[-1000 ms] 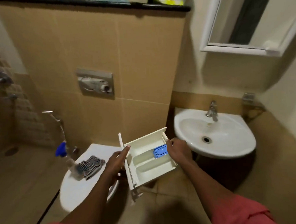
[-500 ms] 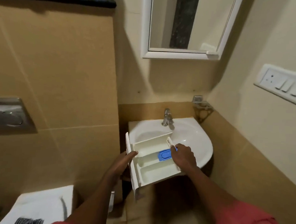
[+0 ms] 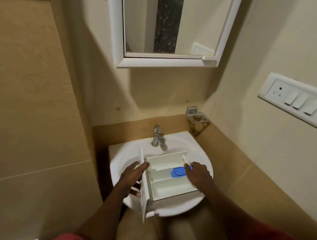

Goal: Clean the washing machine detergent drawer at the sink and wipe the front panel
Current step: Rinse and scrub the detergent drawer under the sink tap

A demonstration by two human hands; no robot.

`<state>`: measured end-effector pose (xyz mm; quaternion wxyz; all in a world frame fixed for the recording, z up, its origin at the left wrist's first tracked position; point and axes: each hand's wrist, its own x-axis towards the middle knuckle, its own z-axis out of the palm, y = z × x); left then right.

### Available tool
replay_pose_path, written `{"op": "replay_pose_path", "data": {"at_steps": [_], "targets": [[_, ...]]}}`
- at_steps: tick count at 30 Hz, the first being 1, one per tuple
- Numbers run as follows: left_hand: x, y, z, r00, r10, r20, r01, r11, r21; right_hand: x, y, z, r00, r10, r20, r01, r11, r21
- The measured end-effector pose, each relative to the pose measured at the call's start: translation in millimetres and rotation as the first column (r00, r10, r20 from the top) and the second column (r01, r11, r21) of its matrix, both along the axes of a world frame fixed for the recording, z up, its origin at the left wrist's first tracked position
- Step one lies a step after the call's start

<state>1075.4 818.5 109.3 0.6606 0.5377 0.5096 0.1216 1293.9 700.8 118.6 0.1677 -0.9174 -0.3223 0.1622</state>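
I hold the white detergent drawer (image 3: 167, 186) level over the white corner sink (image 3: 122, 160). Its open compartments face up, and a blue insert (image 3: 178, 172) sits in the middle one. My left hand (image 3: 132, 177) grips the drawer's front panel on the left side, thumb over the top edge. My right hand (image 3: 199, 175) grips the drawer's right wall near the back. A chrome tap (image 3: 157, 136) stands at the sink's rear, just beyond the drawer. No water is running.
A white-framed mirror (image 3: 169, 28) hangs above the sink. A metal holder (image 3: 196, 120) is fixed to the wall at the sink's right rear. A switch panel (image 3: 294, 99) sits on the right wall. Tiled walls close in on both sides.
I have turned right from the toilet and stepped up to the sink. The drawer, held in both hands the whole time, has moved from beside the sink to above its bowl.
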Motion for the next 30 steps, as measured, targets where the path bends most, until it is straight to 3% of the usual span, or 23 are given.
{"op": "replay_pose_path", "data": {"at_steps": [7, 12, 22, 30], "targets": [[36, 30, -12, 0.998, -0.016, -0.068, 0.015, 1.000, -0.025, 47, 38, -26, 0.994, 0.065, -0.083, -0.068, 0.997, -0.042], [68, 43, -17, 0.995, 0.033, -0.092, -0.036, 0.999, -0.034, 81, 83, -26, 0.974, 0.158, -0.165, -0.156, 0.987, 0.025], [90, 37, -40, 0.991, 0.133, -0.023, -0.134, 0.990, -0.054, 83, 190, -3, 0.901, 0.423, -0.098, -0.395, 0.892, 0.220], [96, 41, -58, 0.965, 0.261, 0.021, -0.257, 0.961, -0.098, 82, 227, -4, 0.909, 0.414, -0.051, -0.400, 0.899, 0.181]]}}
